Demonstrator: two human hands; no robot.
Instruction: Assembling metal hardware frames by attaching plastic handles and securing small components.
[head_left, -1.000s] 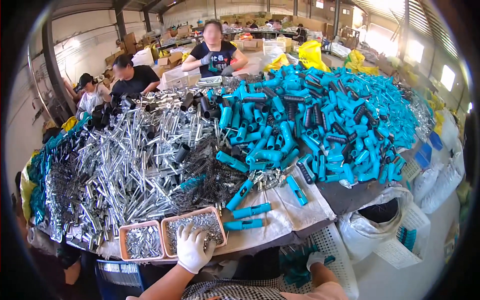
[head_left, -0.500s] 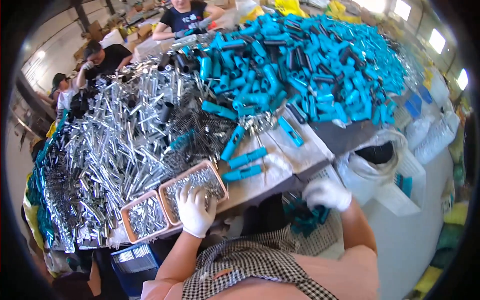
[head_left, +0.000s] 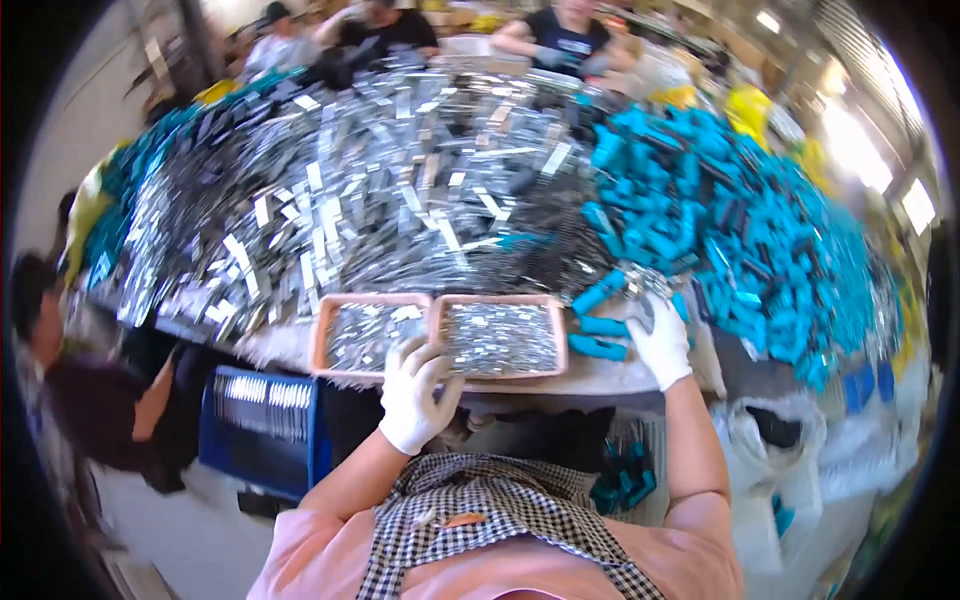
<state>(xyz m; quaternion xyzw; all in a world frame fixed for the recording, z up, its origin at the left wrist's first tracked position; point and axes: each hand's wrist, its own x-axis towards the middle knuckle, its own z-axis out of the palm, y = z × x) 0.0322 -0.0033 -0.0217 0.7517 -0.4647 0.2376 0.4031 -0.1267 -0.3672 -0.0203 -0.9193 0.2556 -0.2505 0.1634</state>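
Observation:
My left hand (head_left: 417,393), in a white glove, is at the near rims of two pinkish trays, its fingers apart and slightly bent, with nothing visible in them. Small shiny metal pieces fill the left tray (head_left: 318,350) and the right tray (head_left: 562,345). Stretched forward over the table, my gloved right hand (head_left: 662,345) has its thumb and fingers apart at a small heap of metal parts (head_left: 648,283). Beside it lie several teal plastic handles (head_left: 598,347). Motion blur hides whether its fingertips touch any part.
A wide heap of metal tubes and strips (head_left: 380,190) covers the table's left and middle. Teal plastic parts (head_left: 760,250) pile up at right. Below the edge are a blue crate (head_left: 318,440) and a white sack (head_left: 815,435). Other people sit across the table and at left.
The view has turned to the right-hand side of the heap less and left more. My right hand has risen from below the table edge to the metal parts. My left hand has left the tray's contents.

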